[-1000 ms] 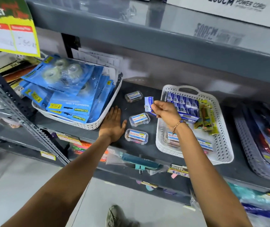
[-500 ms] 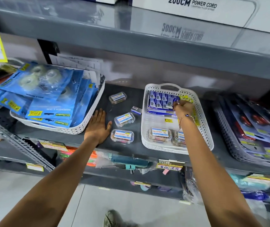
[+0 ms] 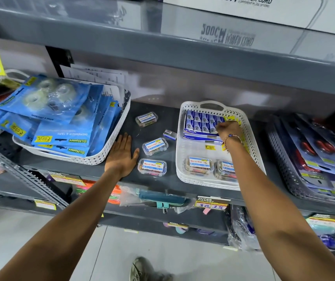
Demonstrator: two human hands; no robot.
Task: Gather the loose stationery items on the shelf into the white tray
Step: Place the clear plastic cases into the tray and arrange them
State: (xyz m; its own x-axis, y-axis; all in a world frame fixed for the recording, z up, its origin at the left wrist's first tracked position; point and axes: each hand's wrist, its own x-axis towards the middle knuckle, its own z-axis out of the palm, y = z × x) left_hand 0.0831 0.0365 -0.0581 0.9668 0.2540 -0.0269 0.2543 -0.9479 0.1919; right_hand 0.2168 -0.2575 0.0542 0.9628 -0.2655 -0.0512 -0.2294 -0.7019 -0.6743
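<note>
Curled over the blue packets [image 3: 203, 123] at the back of the white tray [image 3: 184, 177], the right hand [image 3: 226, 129] hides its fingertips; grip cannot be told. Left hand [image 3: 122, 155] lies flat, fingers spread, on the dark shelf [image 3: 158, 110] left of the tray. Three clear boxes [image 3: 154, 146] and one small packet [image 3: 170, 134] lie between. Right basket [image 3: 284, 169] is cut off.

Three clip boxes [image 3: 154, 146] and a staple box [image 3: 170, 134] lie on the shelf [image 3: 162, 118] left of the tray [image 3: 184, 175].

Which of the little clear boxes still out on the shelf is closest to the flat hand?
The front clear box, right beside the left hand's thumb. The middle box sits a bit farther back, and the back box is farthest.
</note>
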